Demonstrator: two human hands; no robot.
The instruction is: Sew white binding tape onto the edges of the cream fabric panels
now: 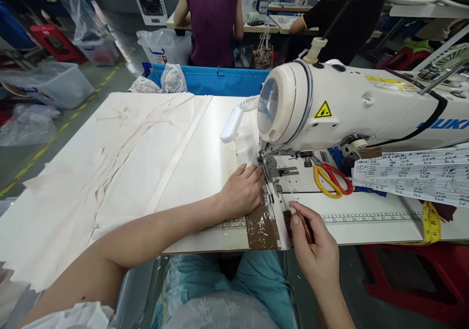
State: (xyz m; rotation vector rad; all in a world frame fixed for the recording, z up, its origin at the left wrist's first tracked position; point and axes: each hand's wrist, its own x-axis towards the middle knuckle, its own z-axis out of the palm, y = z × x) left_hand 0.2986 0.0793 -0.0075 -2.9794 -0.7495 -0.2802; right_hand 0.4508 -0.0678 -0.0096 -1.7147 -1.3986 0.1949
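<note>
My left hand (244, 189) lies with its fingers flat beside the presser foot (269, 165) of a white sewing machine (340, 99). Its fingertips press on a piece of thin white fabric (246, 148) at the needle area. Lower right of the foot, my right hand (317, 238) is closed around a slim tool with a brown wooden handle (306, 227); its exact kind is unclear. A narrow white strip (281, 229) hangs toward the table's front edge between the hands. Brown tape (263, 229) covers the tabletop just below my left hand.
Scissors with yellow and red handles (332, 180) lie right of the foot. Beyond them are paper strips with handwriting (410, 175) and a yellow tape measure (431, 223). Pale fabric pieces (120, 167) spread over the left table. A blue fabric bin (223, 80) stands behind; two people sit farther back.
</note>
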